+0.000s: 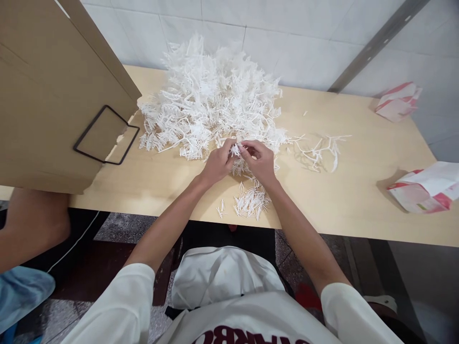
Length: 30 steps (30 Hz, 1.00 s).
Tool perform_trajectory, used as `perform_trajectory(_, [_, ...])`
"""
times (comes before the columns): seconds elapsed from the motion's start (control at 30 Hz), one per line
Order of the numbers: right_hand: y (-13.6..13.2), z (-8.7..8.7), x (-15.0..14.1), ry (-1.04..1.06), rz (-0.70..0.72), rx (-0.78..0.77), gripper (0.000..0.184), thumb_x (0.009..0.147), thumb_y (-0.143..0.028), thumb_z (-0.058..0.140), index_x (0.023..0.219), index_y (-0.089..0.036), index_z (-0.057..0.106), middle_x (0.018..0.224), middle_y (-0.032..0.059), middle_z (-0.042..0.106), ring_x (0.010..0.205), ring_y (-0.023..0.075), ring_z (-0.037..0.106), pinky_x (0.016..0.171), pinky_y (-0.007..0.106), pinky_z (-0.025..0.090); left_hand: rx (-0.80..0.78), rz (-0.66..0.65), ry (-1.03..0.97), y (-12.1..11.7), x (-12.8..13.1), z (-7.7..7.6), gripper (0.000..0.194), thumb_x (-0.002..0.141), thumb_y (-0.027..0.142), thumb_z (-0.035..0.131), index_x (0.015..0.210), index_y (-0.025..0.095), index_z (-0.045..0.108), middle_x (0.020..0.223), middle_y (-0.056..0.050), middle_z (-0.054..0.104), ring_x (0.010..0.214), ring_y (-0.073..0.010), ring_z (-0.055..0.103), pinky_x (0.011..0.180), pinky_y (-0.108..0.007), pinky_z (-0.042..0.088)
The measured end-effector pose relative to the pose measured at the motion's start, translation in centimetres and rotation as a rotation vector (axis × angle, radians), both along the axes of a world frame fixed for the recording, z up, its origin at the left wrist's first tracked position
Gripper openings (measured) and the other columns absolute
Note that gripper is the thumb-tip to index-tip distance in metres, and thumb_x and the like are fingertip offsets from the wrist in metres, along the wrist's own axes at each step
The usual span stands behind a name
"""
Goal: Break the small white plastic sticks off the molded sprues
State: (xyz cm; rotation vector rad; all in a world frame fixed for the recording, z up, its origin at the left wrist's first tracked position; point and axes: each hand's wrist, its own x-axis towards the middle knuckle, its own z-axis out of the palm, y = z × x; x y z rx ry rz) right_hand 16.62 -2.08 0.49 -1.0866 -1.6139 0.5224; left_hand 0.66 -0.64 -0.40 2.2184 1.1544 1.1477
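My left hand (218, 163) and my right hand (261, 161) meet at the front of a large heap of white branching plastic pieces (215, 95). Between the fingertips of both is a small cluster of thin white plastic prongs (235, 150), pinched from either side. Fingers partly cover it. Below my right hand, near the table's front edge, lies a small pile of loose white slivers (252, 203), with a few separate slivers (221, 209) to its left. Right of the heap lies a bare branched white stem (317, 152).
A tall cardboard sheet or box (53, 100) stands at the left, with a black wire frame (106, 135) at its edge. Another person's limb (39, 224) shows below it. Two red-and-white paper packets (398, 101) sit on the right of the wooden table (351, 200). A tiled wall closes the back.
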Motion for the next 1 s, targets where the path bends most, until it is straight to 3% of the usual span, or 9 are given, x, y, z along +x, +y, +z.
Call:
perform_trajectory(0.13, [-0.1,-0.4,0.1,-0.087,-0.08,0.14,0.021,0.09,-0.039,0.06,0.092,-0.022,0.072,0.086,0.0029,0.075,0.069,0.0121,0.067,0.066,0.028,0.057,-0.042,0.015,-0.029,-0.4,0.3,0.4,0.02,0.089,0.02,0.044,0.108,0.02,0.049,0.07,0.003,0.058,0.053,-0.0107,0.05,0.054,-0.025,0.036])
perform_trajectory(0.27, [-0.4,-0.6,0.1,-0.213,-0.132,0.271,0.019,0.092,-0.033,0.056,0.094,-0.024,0.073,0.095,0.0052,0.077,0.083,0.0156,0.071,0.073,0.031,0.059,-0.133,0.01,-0.142,-0.5,0.6,0.2,0.016,0.091,0.024,0.045,0.107,0.022,0.047,0.063,0.006,0.053,0.049,-0.0089,0.05,0.052,-0.023,0.037])
perform_trajectory(0.43, [-0.5,-0.2,0.1,-0.169,-0.119,0.355,0.013,0.089,-0.025,0.06,0.092,-0.025,0.073,0.094,0.0041,0.076,0.079,0.0143,0.07,0.061,0.028,0.057,-0.217,-0.084,-0.308,-0.2,0.7,-0.5,0.013,0.096,0.031,0.041,0.107,0.025,0.044,0.068,0.005,0.053,0.049,-0.007,0.05,0.049,-0.021,0.043])
perform_trajectory(0.53, [-0.7,0.4,0.0,-0.104,-0.045,0.308,0.013,0.088,-0.028,0.06,0.092,-0.025,0.072,0.096,0.0038,0.074,0.077,0.0135,0.068,0.058,0.027,0.055,-0.243,-0.117,-0.356,0.0,0.6,-0.7,0.012,0.097,0.034,0.042,0.104,0.025,0.042,0.075,0.004,0.053,0.053,-0.0067,0.052,0.049,-0.02,0.046])
perform_trajectory(0.63, [-0.9,0.9,0.0,-0.036,0.036,0.233,0.017,0.091,-0.031,0.057,0.088,-0.024,0.072,0.095,0.0037,0.072,0.087,0.0149,0.067,0.069,0.03,0.057,-0.222,-0.129,-0.335,0.1,0.5,-0.7,0.009,0.096,0.027,0.041,0.105,0.025,0.04,0.074,0.004,0.052,0.051,-0.0062,0.051,0.049,-0.021,0.045])
perform_trajectory(0.77, [-0.8,1.0,-0.2,0.103,0.008,0.098,0.021,0.088,-0.037,0.062,0.075,-0.022,0.068,0.085,0.0014,0.069,0.076,0.0117,0.063,0.066,0.028,0.054,-0.094,-0.123,-0.186,-0.2,0.4,-0.7,0.013,0.094,0.02,0.041,0.105,0.024,0.041,0.081,0.003,0.056,0.053,-0.0066,0.051,0.052,-0.023,0.042])
perform_trajectory(0.9, [-0.3,0.8,-0.2,0.242,0.113,-0.06,0.025,0.079,-0.042,0.072,0.092,-0.023,0.063,0.08,-0.0022,0.066,0.069,0.0092,0.061,0.065,0.025,0.054,-0.024,-0.068,-0.087,-0.6,0.3,-0.6,0.018,0.092,0.017,0.038,0.108,0.024,0.041,0.087,0.001,0.06,0.056,-0.0084,0.053,0.055,-0.025,0.042])
perform_trajectory(1.0, [-0.2,0.8,-0.1,0.206,0.173,-0.157,0.027,0.079,-0.041,0.071,0.097,-0.022,0.065,0.082,-0.0008,0.068,0.071,0.0098,0.063,0.068,0.026,0.055,0.034,-0.006,-0.014,-0.7,0.1,-0.5,0.02,0.091,0.018,0.039,0.11,0.023,0.042,0.09,-0.001,0.063,0.061,-0.0112,0.057,0.059,-0.027,0.043])
